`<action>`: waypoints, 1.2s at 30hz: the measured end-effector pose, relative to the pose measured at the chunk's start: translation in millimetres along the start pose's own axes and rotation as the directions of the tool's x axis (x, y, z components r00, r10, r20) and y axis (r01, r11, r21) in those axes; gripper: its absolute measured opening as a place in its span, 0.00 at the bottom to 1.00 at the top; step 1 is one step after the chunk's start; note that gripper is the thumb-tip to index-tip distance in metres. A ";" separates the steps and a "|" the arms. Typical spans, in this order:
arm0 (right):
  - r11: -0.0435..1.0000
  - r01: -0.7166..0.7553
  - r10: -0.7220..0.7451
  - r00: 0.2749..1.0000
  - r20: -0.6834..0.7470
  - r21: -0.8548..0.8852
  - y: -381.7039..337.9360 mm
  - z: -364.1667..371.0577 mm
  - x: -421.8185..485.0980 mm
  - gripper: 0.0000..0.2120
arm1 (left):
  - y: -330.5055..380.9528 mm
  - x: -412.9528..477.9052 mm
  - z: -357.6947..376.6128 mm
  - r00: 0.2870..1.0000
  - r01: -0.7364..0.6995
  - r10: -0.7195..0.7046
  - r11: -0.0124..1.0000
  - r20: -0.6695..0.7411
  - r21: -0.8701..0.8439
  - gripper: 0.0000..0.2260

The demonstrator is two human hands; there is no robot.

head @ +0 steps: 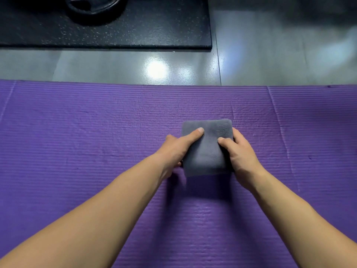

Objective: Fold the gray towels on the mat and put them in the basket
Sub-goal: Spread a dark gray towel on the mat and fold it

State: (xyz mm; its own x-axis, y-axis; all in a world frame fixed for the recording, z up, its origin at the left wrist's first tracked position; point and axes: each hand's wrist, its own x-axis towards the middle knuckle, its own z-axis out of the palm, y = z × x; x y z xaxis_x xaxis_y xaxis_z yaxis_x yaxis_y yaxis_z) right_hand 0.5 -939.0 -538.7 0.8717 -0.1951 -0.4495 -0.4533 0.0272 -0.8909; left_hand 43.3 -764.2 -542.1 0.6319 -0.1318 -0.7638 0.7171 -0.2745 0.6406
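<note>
- A ribbed purple mat (96, 151) covers the lower two thirds of the view, creased in several places, and lies on a glossy gray floor (270, 55) that reflects bright lights.
- Beyond the mat, at the top left, a black speckled rubber slab (154, 29) sits on the floor with a dark round object (92, 8) on it.
- A gray towel (206, 153), folded into a small thick rectangle, is over the middle of the mat, just right of centre.
- The left hand (173, 149) grips the towel's left edge, with the thumb pressed flat across its top face.
- The right hand (239, 153) grips the right edge, its thumb bent onto the top and its fingers (237, 133) curled round the side.
- Both hands pinch the towel between thumb and fingers, one at each side, with the towel between them.
- The left hand's fingers are hidden under the towel and palm.
- A shadow lies on the mat under the towel's near edge; I cannot tell whether the towel rests on the mat or is held just above it.
- The round object is cut off by the top edge and too dark to identify.
</note>
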 end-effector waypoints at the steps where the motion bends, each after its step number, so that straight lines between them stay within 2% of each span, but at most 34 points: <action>1: 1.000 0.018 -0.017 1.000 0.007 -0.022 -1.5 2.8 -2.9 0.19 | -0.6 -0.6 -2.9 1.000 0.004 -0.004 1.000 0.026 -0.021 0.53; 3: 0.998 0.042 -0.042 0.999 -0.007 -0.046 -4.4 8.0 -8.6 0.18 | -2.8 -5.0 -7.9 0.997 -0.018 0.024 0.997 0.070 -0.080 0.48; 5: 0.995 0.077 -0.079 0.997 -0.024 -0.060 -9.3 13.8 -17.7 0.18 | -8.2 -8.9 -11.8 0.997 -0.025 0.038 0.985 0.071 -0.171 0.49; 8: 0.996 0.070 -0.072 0.997 -0.031 -0.062 -18.9 28.0 -40.1 0.22 | -14.7 -27.4 -19.5 1.000 -0.009 0.004 0.942 -0.015 -0.337 0.55; 10: 0.997 0.035 -0.033 0.999 0.022 -0.072 -26.8 43.7 -61.2 0.20 | -16.5 -53.8 -28.9 0.995 -0.021 -0.022 0.915 -0.101 -0.403 0.52; 13: 0.991 0.012 -0.004 0.998 0.057 -0.136 -49.6 59.6 -99.1 0.21 | -11.3 -111.6 -42.5 0.973 -0.070 -0.030 0.906 -0.229 -0.418 0.33; 15: 0.984 0.006 0.007 0.997 0.073 -0.177 -71.4 69.3 -124.7 0.22 | -8.4 -143.8 -54.5 0.966 -0.091 -0.021 0.907 -0.258 -0.411 0.24; 21: 0.942 0.065 -0.009 0.985 0.170 -0.330 -163.6 102.9 -198.8 0.31 | 25.6 -254.7 -100.3 0.914 -0.198 0.033 0.907 -0.405 -0.373 0.28; 26: 0.915 0.166 -0.003 0.914 0.405 -0.367 -250.6 135.6 -260.9 0.36 | 59.9 -359.8 -149.1 0.869 -0.238 -0.011 0.867 -0.495 -0.437 0.28; 29: 0.893 0.211 0.012 0.873 0.488 -0.398 -292.0 163.5 -295.9 0.37 | 70.0 -421.5 -178.7 0.849 -0.245 -0.055 0.839 -0.525 -0.485 0.23; 36: 0.881 0.266 0.011 0.815 0.580 -0.391 -360.6 261.1 -369.3 0.34 | 73.2 -539.8 -268.4 0.785 -0.298 -0.116 0.791 -0.609 -0.535 0.12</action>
State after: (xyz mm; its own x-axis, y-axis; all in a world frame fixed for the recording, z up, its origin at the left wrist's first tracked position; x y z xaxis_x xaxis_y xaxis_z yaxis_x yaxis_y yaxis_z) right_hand -109.4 -620.7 -68.3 0.8131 0.4095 -0.4137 -0.2403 -0.4112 -0.8793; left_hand -166.4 -457.5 -61.7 0.5918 0.5084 -0.6255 0.5359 0.3316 0.7765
